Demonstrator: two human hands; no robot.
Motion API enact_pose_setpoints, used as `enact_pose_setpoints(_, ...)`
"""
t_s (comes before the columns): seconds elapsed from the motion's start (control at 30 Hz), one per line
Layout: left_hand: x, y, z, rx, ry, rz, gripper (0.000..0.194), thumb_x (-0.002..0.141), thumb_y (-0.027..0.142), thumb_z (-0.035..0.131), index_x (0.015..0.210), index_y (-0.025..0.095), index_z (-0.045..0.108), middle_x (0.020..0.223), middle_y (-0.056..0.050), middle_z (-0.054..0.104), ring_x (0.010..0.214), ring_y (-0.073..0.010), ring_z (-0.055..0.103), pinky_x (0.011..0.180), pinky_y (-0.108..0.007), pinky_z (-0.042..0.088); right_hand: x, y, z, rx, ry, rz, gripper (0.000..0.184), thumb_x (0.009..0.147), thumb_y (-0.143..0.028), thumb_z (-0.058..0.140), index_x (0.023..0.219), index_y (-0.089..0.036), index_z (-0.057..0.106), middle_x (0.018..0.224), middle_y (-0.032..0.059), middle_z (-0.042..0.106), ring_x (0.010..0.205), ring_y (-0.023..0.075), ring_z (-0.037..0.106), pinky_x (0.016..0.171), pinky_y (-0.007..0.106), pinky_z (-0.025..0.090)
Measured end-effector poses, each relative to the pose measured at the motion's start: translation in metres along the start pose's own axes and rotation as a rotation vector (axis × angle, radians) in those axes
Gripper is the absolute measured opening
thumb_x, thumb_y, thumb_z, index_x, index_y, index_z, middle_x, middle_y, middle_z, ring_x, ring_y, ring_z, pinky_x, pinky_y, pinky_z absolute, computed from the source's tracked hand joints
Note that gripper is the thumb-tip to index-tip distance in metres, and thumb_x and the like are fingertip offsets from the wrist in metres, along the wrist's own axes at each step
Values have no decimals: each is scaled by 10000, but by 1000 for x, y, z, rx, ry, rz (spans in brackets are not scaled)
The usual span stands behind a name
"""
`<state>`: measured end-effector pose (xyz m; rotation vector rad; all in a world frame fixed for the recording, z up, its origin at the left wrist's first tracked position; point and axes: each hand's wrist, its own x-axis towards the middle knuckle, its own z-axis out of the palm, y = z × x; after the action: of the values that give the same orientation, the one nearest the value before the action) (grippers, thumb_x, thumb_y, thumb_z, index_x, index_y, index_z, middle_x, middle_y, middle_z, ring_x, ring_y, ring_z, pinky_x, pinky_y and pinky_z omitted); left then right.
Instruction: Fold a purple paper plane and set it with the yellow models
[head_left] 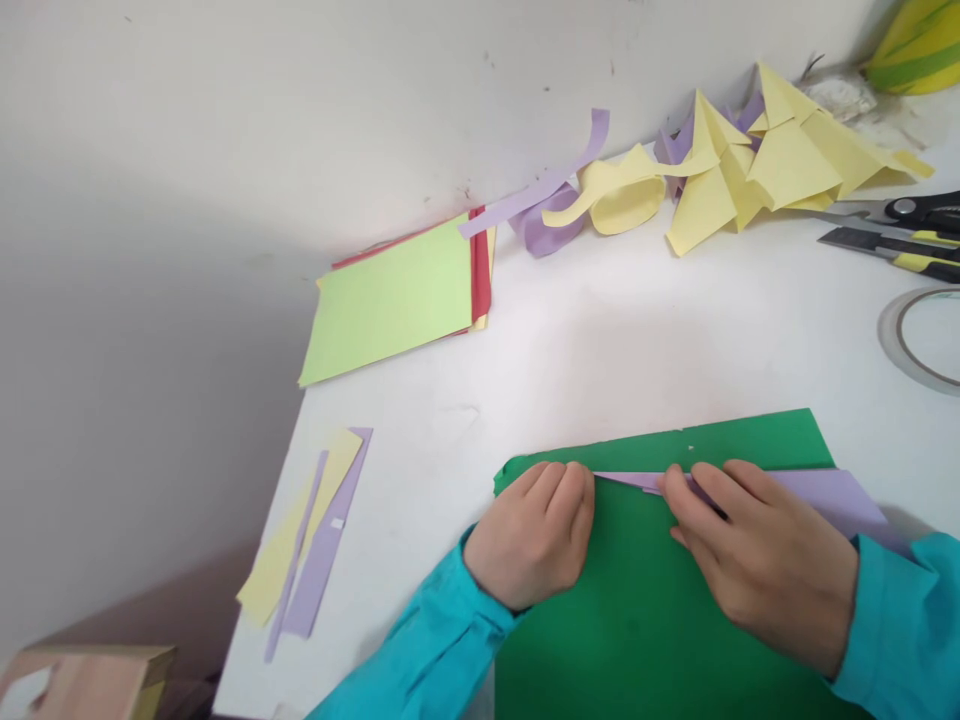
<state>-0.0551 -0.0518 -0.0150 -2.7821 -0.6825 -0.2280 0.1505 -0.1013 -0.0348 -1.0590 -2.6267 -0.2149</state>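
Observation:
Over a green sheet [600,620] on the table, both hands are on one piece of folded purple paper [825,495]. My left hand [536,530] is closed on its narrow pointed end, the fingertips hidden behind the knuckles. To the right, my right hand [757,550] pinches the paper along its middle with bent fingers. The wider purple end sticks out past the right hand, above the teal sleeve. Between the hands the paper shows as a thin tapered strip with a fold near the right fingers.
Left lie yellow and purple paper strips [319,545]. A light green paper stack [397,300] sits by the wall. Along the back stand yellow folded paper shapes [795,150] and a yellow paper loop [626,200]. Scissors [907,208], a cutter knife [885,245] and a tape roll [896,335] lie right.

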Motion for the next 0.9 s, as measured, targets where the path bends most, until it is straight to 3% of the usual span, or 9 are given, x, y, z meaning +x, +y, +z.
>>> enact_pose_setpoints(0.33, -6, -2, 1, -37, -14, -70, 203, 836, 90, 386, 829, 69, 588, 696, -92, 622, 599, -181, 546, 521, -315, 476, 0, 0, 0, -4, -6, 7, 178, 783, -183, 505, 814, -107, 663, 1000, 131, 589, 803, 245, 499, 669, 381, 371)
enact_pose_setpoints(0.47, -12, 18, -6, 2, 31, -101, 239, 798, 99, 443, 980, 21, 575, 903, -181, 652, 626, -217, 571, 465, -339, 452, 0, -1, 0, 9, -6, 13, 187, 784, -169, 493, 825, -96, 660, 1013, 133, 587, 820, 251, 504, 690, 390, 378)
enact_pose_setpoints(0.57, -11, 40, -10, -73, -28, -131, 256, 787, 140, 500, 996, 21, 588, 1088, -224, 600, 502, -142, 531, 390, -286, 416, 1, -1, 0, 15, 8, 21, 217, 799, -157, 457, 855, -84, 653, 1010, 136, 590, 830, 254, 507, 700, 399, 381)
enact_pose_setpoints(0.67, -7, 53, -11, -68, -71, -192, 280, 804, 190, 497, 1018, 41, 599, 1130, -202, 578, 442, -123, 510, 350, -273, 403, 1, -2, 1, 32, 11, 35, 253, 817, -134, 405, 867, -92, 649, 1015, 127, 593, 841, 246, 509, 714, 406, 383)
enact_pose_setpoints(0.9, -7, 57, -7, -6, -116, -279, 289, 838, 217, 432, 966, 72, 646, 1125, -159, 578, 371, -101, 480, 314, -250, 392, -1, -3, 1, 47, 12, 52, 288, 829, -118, 357, 870, -93, 640, 1019, 113, 607, 852, 237, 523, 732, 406, 385)
